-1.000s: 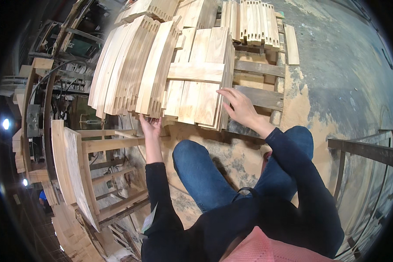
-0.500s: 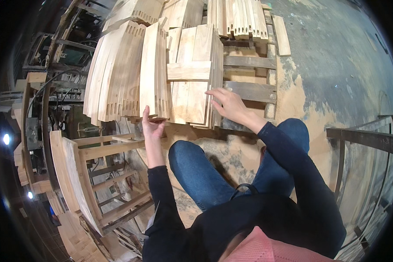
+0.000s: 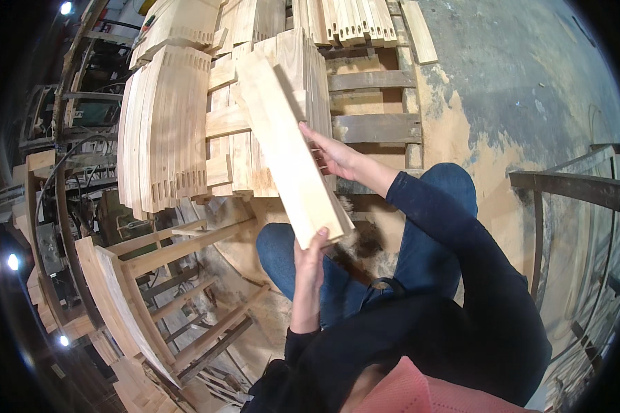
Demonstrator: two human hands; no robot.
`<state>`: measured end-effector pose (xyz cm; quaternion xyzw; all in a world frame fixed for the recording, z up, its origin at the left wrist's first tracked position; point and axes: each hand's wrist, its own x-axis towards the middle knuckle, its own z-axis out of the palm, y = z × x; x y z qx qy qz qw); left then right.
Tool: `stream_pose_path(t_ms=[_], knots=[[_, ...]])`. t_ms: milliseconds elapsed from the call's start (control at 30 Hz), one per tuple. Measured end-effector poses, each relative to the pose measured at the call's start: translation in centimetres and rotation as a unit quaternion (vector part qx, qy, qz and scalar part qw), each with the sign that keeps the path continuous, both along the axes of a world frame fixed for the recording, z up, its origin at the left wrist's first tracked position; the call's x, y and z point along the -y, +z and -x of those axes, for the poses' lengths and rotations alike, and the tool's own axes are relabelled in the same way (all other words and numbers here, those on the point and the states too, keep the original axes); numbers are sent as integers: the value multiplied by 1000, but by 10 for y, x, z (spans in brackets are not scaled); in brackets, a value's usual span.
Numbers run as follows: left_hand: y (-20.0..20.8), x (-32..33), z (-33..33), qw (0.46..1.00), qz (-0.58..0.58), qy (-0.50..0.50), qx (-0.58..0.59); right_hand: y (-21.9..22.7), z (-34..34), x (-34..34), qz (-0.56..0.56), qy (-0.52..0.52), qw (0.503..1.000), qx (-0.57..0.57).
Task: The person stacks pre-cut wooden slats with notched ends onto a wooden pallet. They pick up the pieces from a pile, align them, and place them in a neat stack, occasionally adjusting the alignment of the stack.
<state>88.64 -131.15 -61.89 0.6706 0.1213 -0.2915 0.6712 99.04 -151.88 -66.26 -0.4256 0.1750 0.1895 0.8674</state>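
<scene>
A small bundle of long pale wooden boards (image 3: 282, 148) slants in front of me, at least two pieces lying flat together. My left hand (image 3: 309, 267) grips its near end, the thumb on the top face. Along the right side, my right hand (image 3: 334, 154) is closed on the long edge, its lower fingers partly hidden beneath. The far end of the bundle lies over a stack of flat boards (image 3: 243, 162) with short crosspieces (image 3: 226, 122) across it. Just left stands a row of boards on edge (image 3: 164, 131), with slots cut in their ends.
The stacks rest on a wooden pallet (image 3: 375, 129). More slotted boards (image 3: 358, 19) lie at the far side, with a loose board (image 3: 419, 33) beside them. A wooden frame (image 3: 134, 303) stands at lower left, a metal frame (image 3: 565, 186) at right. Sawdust (image 3: 441, 131) covers part of the floor.
Both hands have taken the bundle from beside the slotted row, lifted it and swung its near end right, toward me. Crosspieces and boards it covered now show.
</scene>
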Motion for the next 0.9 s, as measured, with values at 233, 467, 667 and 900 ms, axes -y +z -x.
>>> stream_pose_path(t_ms=[233, 467, 667, 900], knots=[[5, 18, -8, 983, 4, -181, -34, -8, 20, 3, -179, -101, 978, -38], [26, 41, -80, 974, 77, -215, -4, -15, 29, 41, -93, -197, 976, 22], [14, 93, -109, 937, -7, -349, 2, -34, 39, 75, -96, -245, 965, 22], [-27, 104, -75, 918, -122, -313, 212, -68, 36, 85, 29, -292, 952, -89]])
